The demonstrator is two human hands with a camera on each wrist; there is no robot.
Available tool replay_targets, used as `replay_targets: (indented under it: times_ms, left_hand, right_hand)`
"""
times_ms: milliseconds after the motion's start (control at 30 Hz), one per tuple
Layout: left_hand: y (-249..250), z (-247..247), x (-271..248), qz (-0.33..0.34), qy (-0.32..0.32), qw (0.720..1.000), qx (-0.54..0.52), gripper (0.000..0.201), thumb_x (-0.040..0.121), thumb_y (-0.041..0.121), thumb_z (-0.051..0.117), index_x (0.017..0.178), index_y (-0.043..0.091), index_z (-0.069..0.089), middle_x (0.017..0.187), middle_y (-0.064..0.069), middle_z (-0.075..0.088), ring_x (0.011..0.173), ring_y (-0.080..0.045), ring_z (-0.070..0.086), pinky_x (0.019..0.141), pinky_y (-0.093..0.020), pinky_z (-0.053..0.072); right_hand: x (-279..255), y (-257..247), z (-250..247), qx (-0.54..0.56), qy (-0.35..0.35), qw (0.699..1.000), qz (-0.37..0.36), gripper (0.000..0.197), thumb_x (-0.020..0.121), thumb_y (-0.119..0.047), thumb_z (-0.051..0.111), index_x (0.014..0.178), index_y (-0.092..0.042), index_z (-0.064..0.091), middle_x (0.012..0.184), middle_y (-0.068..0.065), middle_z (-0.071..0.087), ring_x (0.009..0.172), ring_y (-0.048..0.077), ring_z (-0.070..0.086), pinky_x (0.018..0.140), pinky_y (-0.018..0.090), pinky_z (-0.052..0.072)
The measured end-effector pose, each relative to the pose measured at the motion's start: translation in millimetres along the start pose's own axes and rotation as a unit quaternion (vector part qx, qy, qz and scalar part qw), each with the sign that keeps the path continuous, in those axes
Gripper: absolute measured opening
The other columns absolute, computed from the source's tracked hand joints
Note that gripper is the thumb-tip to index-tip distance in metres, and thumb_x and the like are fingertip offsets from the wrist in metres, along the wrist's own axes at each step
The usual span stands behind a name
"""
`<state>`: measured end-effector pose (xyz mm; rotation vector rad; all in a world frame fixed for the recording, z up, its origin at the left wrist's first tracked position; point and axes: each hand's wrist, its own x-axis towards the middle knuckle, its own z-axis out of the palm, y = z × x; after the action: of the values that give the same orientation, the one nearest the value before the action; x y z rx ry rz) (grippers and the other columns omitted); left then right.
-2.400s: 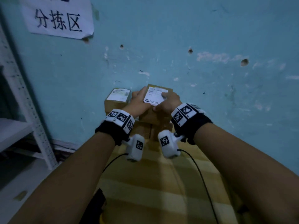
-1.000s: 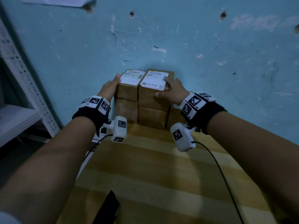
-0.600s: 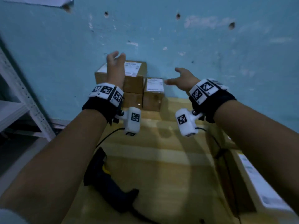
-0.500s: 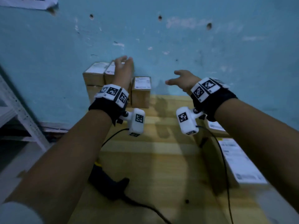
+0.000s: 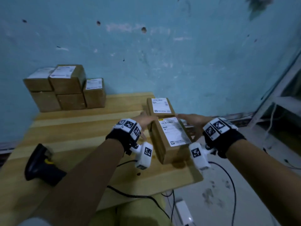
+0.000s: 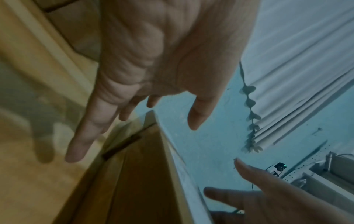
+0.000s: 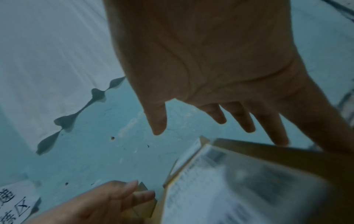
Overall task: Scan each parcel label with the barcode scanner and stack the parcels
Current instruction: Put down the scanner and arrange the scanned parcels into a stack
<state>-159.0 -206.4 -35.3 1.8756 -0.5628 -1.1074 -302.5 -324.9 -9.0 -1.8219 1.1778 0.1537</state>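
Observation:
Two labelled cardboard parcels lie at the table's right edge, a far parcel [image 5: 160, 106] and a near parcel [image 5: 171, 139] [image 6: 134, 181] [image 7: 239, 189]. My left hand [image 5: 146, 120] [image 6: 153, 60] reaches along the near parcel's left side with straight fingers. Over its right side my right hand [image 5: 192, 121] [image 7: 210, 60] is spread open. Whether either hand touches the box I cannot tell. A stack of several scanned-looking parcels [image 5: 65, 88] stands at the back left against the wall. The black barcode scanner [image 5: 40, 163] lies on the table at the left, beside my left forearm.
The wooden table [image 5: 81, 128] ends just right of the near parcel. A black cable [image 5: 138, 195] hangs off its front edge towards a white adapter [image 5: 183, 211] on the floor. A metal shelf frame [image 5: 276, 103] stands at the far right by the blue wall.
Both hands have let go of the stack at the back left and swung right to the near parcel. The view has turned right with them.

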Motion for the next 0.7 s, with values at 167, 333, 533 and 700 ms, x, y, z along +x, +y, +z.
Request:
replay_targets:
  times_ms: [167, 333, 533, 700]
  left_hand:
    - [-17.7, 30.7, -8.1, -0.069, -0.055, 0.996, 0.001, 0.062, 0.092, 0.042, 0.051, 0.143, 0.012, 0.034, 0.148, -0.018, 0.036, 0.13, -0.043, 0.04, 0.092, -0.057, 0.046]
    - [-18.5, 22.7, -13.8, -0.008, -0.033, 0.999, 0.021, 0.05, 0.094, 0.037, 0.05, 0.137, 0.011, 0.044, 0.138, -0.014, 0.051, 0.123, -0.034, 0.051, 0.094, -0.043, 0.046]
    - [-21.3, -28.1, -8.3, 0.03, 0.044, 0.999, -0.01, 0.095, 0.071, 0.046, 0.068, 0.145, 0.005, 0.025, 0.128, -0.018, 0.058, 0.107, -0.031, 0.063, 0.094, -0.046, 0.052]
    - [-20.5, -70.4, -36.4, 0.027, 0.098, 0.995, -0.012, 0.073, 0.082, 0.048, 0.061, 0.138, 0.006, 0.04, 0.129, -0.016, 0.057, 0.107, -0.03, 0.059, 0.071, -0.034, 0.052]
  right_hand:
    - [6.1, 21.6, 17.6, 0.019, -0.045, 0.997, 0.054, 0.046, 0.083, -0.064, 0.051, 0.084, -0.017, 0.052, 0.095, 0.011, 0.058, 0.096, 0.028, 0.054, 0.091, 0.037, 0.042]
    - [-5.2, 11.6, 17.8, -0.024, -0.097, 0.994, 0.033, 0.043, 0.085, -0.057, 0.054, 0.083, -0.014, 0.055, 0.082, 0.009, 0.058, 0.074, 0.023, 0.056, 0.068, 0.032, 0.048]
    - [-13.0, -35.9, 32.2, -0.009, -0.123, 0.991, -0.049, 0.023, 0.092, -0.035, 0.055, 0.091, -0.012, 0.056, 0.086, 0.01, 0.059, 0.077, 0.025, 0.057, 0.074, 0.037, 0.051]
    - [-3.5, -75.0, 62.9, 0.009, -0.135, 0.986, -0.097, 0.036, 0.082, -0.041, 0.066, 0.102, -0.011, 0.063, 0.1, 0.011, 0.068, 0.089, 0.028, 0.064, 0.078, 0.038, 0.053]
